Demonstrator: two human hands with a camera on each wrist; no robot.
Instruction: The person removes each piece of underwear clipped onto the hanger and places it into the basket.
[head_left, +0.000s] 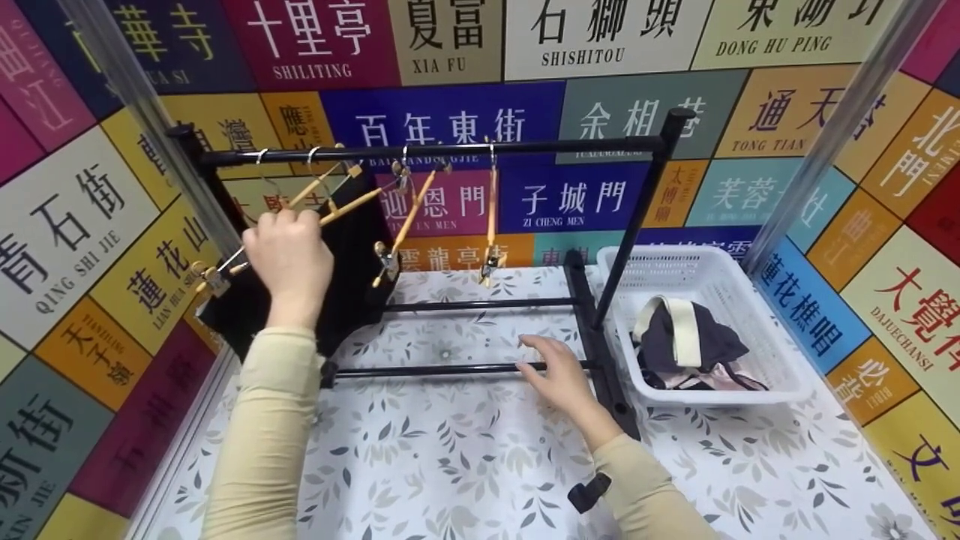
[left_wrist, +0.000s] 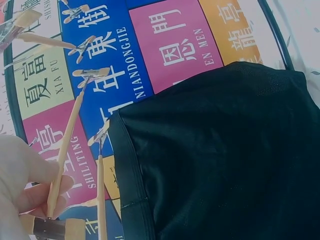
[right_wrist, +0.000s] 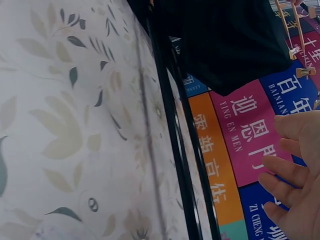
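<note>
My left hand [head_left: 289,247] grips a wooden clip hanger [left_wrist: 70,131] at the left end of the black garment rack [head_left: 570,148]. Just behind it, a black garment [left_wrist: 215,150] hangs down with its waistband toward a second wooden hanger [left_wrist: 101,195]. Part of the cloth is hidden by my left hand and forearm in the head view. My right hand [head_left: 559,379] is empty, its fingers loosely bent and spread, in front of the rack's lower rail [head_left: 450,370] at the right.
Two more wooden clip hangers, one in the middle [head_left: 414,214] and one further right [head_left: 492,210], hang from the top bar. A white plastic basket [head_left: 772,352] right of the rack holds a dark garment with a cream band [head_left: 686,334]. A sign-patterned wall stands close behind.
</note>
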